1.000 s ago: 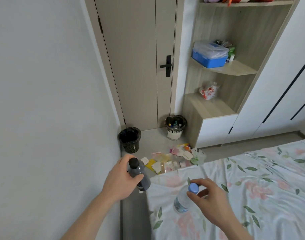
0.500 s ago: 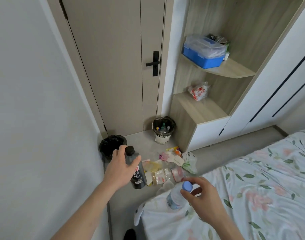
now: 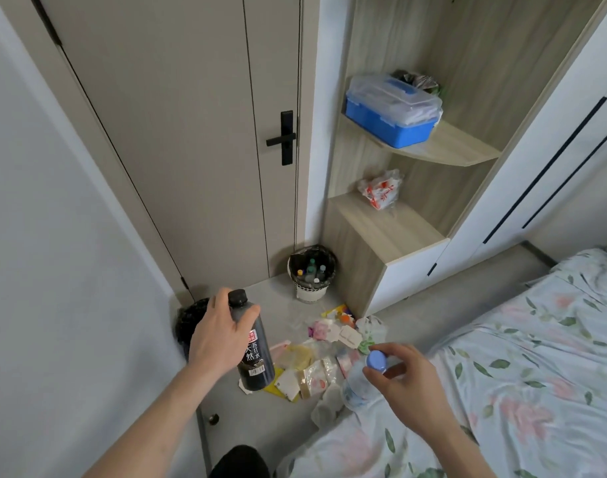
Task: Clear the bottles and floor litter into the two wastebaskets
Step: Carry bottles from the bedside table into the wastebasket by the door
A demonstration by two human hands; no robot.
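My left hand (image 3: 219, 334) grips a dark bottle (image 3: 254, 357) with a black cap by its shoulder, upright, over the floor near the wall. My right hand (image 3: 409, 377) holds a clear bottle (image 3: 355, 382) with a blue cap by its neck, above the bed's corner. A black wastebasket (image 3: 188, 320) stands in the corner by the wall, partly hidden behind my left hand. A white wastebasket with a black liner (image 3: 311, 276) stands by the door and holds several bottles. Floor litter (image 3: 316, 360) of wrappers and packets lies scattered between the baskets and the bed.
A bed with a floral sheet (image 3: 502, 374) fills the lower right. A wooden corner shelf (image 3: 388, 229) holds a plastic bag and, higher, a blue box (image 3: 391, 112). A closed door (image 3: 192, 132) is behind the baskets. The wall runs along the left.
The view has moved closer to the baskets and tilted down. Both hands, each still holding its bottle, have advanced past the bed's corner toward the litter.
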